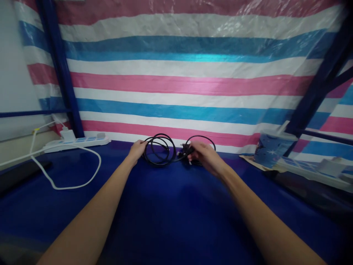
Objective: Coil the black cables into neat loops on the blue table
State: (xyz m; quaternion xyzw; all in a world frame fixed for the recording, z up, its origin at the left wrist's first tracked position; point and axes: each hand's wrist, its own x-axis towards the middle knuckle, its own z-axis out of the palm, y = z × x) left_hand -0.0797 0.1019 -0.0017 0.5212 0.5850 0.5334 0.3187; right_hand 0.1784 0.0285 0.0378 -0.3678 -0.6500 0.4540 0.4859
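Observation:
A coiled black cable [173, 147] is at the back of the blue table, close to the striped sheet. The left side of its loops is pinched in my left hand [137, 151]. My right hand [205, 154] has its fingers closed on a dark, bunched part of the cable. Beside those fingertips lies a black cluster with small light metal-looking ends [182, 151], perhaps connectors; its details are blurred. Another black loop [202, 137] arches behind my right hand, and I cannot tell if it belongs to the same cable.
To the left, a white power strip [91, 141] has a plug [67, 134] in it, and a white cord [74, 187] loops over the table [165, 213]. A dark flat object [22, 175] lies there. On the right stand a blue cup [271, 149] and another power strip [300, 165].

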